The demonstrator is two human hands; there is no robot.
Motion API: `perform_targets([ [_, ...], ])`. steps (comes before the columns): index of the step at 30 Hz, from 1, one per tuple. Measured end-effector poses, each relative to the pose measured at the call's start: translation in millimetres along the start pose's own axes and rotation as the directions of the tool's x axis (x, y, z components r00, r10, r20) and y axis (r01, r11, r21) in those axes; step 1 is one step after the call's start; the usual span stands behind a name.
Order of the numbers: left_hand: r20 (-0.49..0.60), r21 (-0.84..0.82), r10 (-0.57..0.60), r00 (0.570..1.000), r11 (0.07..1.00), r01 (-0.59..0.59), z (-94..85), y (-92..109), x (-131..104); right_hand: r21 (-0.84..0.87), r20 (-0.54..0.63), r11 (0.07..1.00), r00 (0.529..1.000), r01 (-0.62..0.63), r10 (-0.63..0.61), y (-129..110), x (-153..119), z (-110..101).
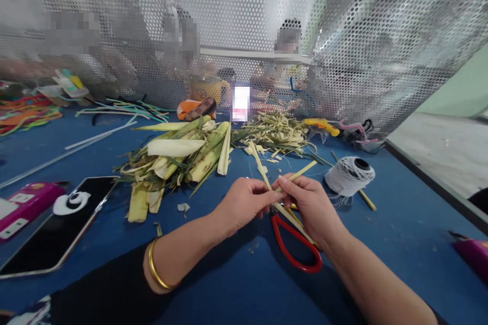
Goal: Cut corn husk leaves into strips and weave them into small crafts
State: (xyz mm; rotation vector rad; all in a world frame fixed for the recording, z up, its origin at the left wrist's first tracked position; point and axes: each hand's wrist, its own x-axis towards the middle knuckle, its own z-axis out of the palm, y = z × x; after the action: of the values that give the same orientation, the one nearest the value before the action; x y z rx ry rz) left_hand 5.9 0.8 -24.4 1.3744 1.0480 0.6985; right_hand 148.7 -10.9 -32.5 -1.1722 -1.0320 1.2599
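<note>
Both hands are close together at the centre of my view, above a blue table point(229, 284). I record the left hand point(244, 202) with thumb and fingers pinched on a long pale strip point(261, 165), which runs slantwise from beyond the fingers to below the right hand point(310, 205). The right hand is likewise narrowed, thumb and fingertips gripping a shorter pale strip point(303, 170); I note the two strips crossing between the hands. Directly beneath them lie red-handled scissors point(280, 244). Just right of the right hand I see a spool of white thread point(346, 177). Beyond and left of the left hand is a bundle of green-yellow husk leaves point(175, 148); straight beyond both hands, a heap of shredded strips point(276, 132). Well left of the left hand I log a smartphone point(38, 249) with a panda-shaped grip point(71, 203) on it.
</note>
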Motion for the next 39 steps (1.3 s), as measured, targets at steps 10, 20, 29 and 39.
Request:
perform_targets([
  [10,0.009,-0.205,-0.039,0.999,0.978,0.040,1.2,-2.9,1.6,-0.328,-0.128,0.918,0.952,0.223,-0.278,3.2,8.5,-13.1],
  [20,-0.001,-0.541,0.052,0.999,0.840,-0.044,-8.2,-1.8,12.2,-0.777,0.136,0.377,0.719,0.504,-0.682,-13.9,-18.9,-9.0],
  [29,-0.026,-0.577,0.031,0.999,0.816,-0.040,-3.3,-5.4,10.8,-0.708,0.101,0.622,0.920,0.334,-0.379,7.9,-16.1,4.8],
  [39,-0.099,-0.594,-0.023,0.995,0.804,-0.041,-0.9,-4.2,9.7,-0.753,0.305,0.397,0.813,0.525,-0.495,9.9,-20.6,7.1],
])
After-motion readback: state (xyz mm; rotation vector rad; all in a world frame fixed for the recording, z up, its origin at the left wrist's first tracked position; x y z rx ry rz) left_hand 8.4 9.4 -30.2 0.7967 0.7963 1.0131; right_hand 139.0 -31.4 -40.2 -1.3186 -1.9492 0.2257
